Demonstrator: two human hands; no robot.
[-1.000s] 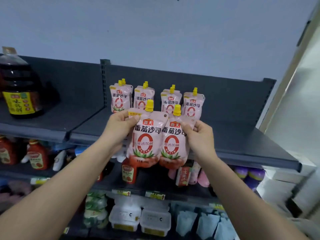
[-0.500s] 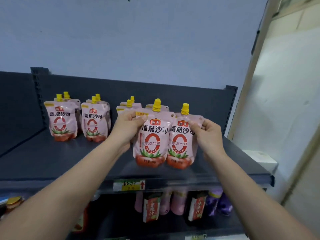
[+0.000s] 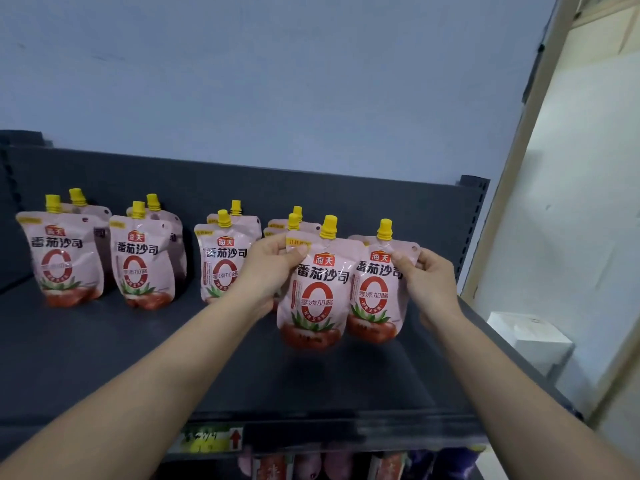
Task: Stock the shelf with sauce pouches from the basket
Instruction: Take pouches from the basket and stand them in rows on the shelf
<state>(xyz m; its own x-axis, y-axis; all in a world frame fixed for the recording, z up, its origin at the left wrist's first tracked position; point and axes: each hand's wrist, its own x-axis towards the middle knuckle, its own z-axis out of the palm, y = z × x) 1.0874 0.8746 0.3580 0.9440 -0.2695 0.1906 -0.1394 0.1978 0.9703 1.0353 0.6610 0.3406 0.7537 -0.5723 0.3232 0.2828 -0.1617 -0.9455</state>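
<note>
Two pink sauce pouches with yellow caps are held side by side over the dark grey top shelf [image 3: 138, 358]. My left hand [image 3: 270, 268] pinches the upper left corner of the left pouch [image 3: 317, 292]. My right hand [image 3: 427, 282] pinches the upper right corner of the right pouch [image 3: 375, 292]. Both pouches hang upright near the shelf's right end, their bottoms just above or touching the surface. Several matching pouches [image 3: 142, 265] stand in pairs along the back of the shelf to the left. The basket is out of view.
The shelf's back panel [image 3: 346, 195] rises behind the pouches and ends at a right upright [image 3: 474, 192]. A price tag [image 3: 211, 439] sits on the front lip. Bottles show on the lower shelf [image 3: 329, 465]. A white box [image 3: 530, 341] lies to the right by the wall.
Both hands carried the two pouches up from in front of the lower shelves onto the top shelf and toward its right end. The view shifted right and closer.
</note>
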